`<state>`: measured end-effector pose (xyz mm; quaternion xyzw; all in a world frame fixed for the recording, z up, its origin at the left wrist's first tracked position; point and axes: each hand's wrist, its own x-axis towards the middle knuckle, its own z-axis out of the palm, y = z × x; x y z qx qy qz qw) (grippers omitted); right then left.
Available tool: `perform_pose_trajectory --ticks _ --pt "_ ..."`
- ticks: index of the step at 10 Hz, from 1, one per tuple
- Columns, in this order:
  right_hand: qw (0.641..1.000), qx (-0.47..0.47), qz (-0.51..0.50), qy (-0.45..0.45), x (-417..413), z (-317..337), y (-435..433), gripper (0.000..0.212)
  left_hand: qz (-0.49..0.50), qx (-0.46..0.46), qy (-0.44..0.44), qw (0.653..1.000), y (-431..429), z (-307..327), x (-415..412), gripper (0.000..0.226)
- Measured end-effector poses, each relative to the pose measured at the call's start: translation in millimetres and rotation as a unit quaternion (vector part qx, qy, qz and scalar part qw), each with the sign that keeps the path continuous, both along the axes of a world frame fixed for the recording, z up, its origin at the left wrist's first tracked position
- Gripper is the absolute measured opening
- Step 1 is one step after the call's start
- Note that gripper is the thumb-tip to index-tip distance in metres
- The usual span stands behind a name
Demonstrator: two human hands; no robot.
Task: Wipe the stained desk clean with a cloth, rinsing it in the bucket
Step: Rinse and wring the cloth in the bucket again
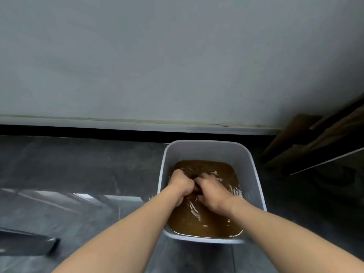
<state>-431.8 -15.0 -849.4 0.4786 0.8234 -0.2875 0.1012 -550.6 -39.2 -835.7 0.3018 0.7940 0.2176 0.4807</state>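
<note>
A white rectangular bucket [206,148] stands on the dark floor, partly filled with murky brown water [212,221]. Both my hands are plunged into the water near its middle. My left hand [180,184] is curled into a fist at the surface. My right hand [211,192] sits right beside it, fingers curled down into the water. The two hands meet around a dark bunched thing [196,185], which looks like the cloth, mostly hidden under the water and my fingers. Ripples glint around my wrists. The desk is out of view.
A grey wall with a pale skirting board [137,123] runs behind the bucket. Wooden boards and a dark frame [315,146] lean at the right. A dark flat object [29,243] lies on the glossy floor at the lower left.
</note>
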Motion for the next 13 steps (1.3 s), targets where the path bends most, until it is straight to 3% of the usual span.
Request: perform_pose_trajectory --ticks 1,2,4,5,6,7,8,9,10,12,13 --pt "0.997 -0.065 -0.006 -0.035 1 -14 15 0.052 -0.009 -0.009 0.027 1.0 15 -22 2 0.04" --pt "0.995 -0.086 -0.014 -0.057 3 -18 24 0.033 -0.014 -0.042 0.002 0.999 23 -26 8 0.051" --pt "0.994 -0.061 -0.07 -0.063 12 -34 25 0.037 -0.035 -0.096 -0.056 0.993 16 -27 20 0.042" --pt "0.993 -0.044 -0.099 -0.042 13 -26 24 0.039 -0.023 -0.078 -0.027 0.996 17 -29 23 0.041" --pt "0.989 -0.042 -0.141 0.01 12 -22 28 0.039 0.025 -0.091 -0.111 0.989 18 -27 24 0.04" --pt "0.974 -0.097 -0.18 0.093 13 -13 31 0.029 0.039 -0.113 -0.159 0.98 20 -30 18 0.036" --pt "0.96 -0.175 -0.179 0.123 15 4 31 0.019 0.021 -0.121 -0.141 0.982 20 -32 14 0.031" --pt "0.94 -0.215 -0.219 0.151 17 12 35 0.017 0.048 -0.095 -0.123 0.987 31 -60 8 0.038" --pt "0.916 -0.206 -0.29 0.186 21 13 35 0.017 0.074 -0.045 -0.145 0.986 36 -64 7 0.067" --pt "0.937 -0.21 -0.258 0.107 26 20 32 0.024 0.156 0.032 -0.124 0.979 24 -28 16 0.043" --pt "0.965 -0.132 -0.226 0.017 27 16 27 0.03 0.166 0.055 -0.127 0.976 24 -29 7 0.044"
